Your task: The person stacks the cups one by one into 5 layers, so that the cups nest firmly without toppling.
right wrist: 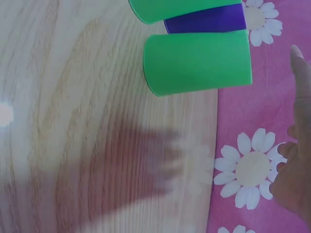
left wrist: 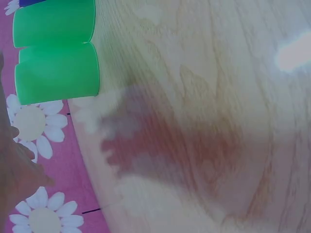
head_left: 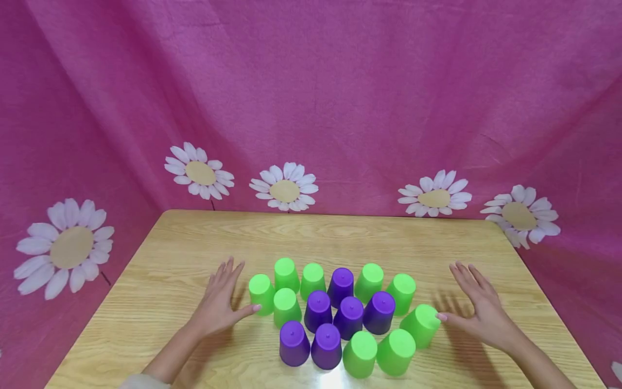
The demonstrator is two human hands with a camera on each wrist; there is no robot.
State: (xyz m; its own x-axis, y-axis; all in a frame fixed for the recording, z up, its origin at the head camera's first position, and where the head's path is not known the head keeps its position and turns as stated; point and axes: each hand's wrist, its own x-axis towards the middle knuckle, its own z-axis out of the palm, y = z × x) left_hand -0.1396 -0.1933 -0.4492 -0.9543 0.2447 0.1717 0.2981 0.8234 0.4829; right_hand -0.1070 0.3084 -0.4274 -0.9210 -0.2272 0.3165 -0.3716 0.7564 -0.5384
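Observation:
Several bright green cups and several purple cups stand upside down in a loose group on the wooden table. To the left of the group is my left hand (head_left: 218, 305), fingers spread and thumb pointing at a green cup (head_left: 262, 296). My right hand (head_left: 478, 316) is on the other side, its fingers straight and its thumb tip overlapping the edge of a green cup (head_left: 420, 327) in the head view. Purple cups, such as the front one (head_left: 294, 346), fill much of the middle. Neither hand holds anything. The right wrist view has a gap between the thumb (right wrist: 302, 77) and the nearest green cup (right wrist: 197, 63).
The wooden table (head_left: 194, 237) reaches back to a pink cloth (head_left: 311, 108) printed with large white daisies, which hangs behind it and at both sides. Both hands cast shadows on the tabletop. Light glares off its front edge.

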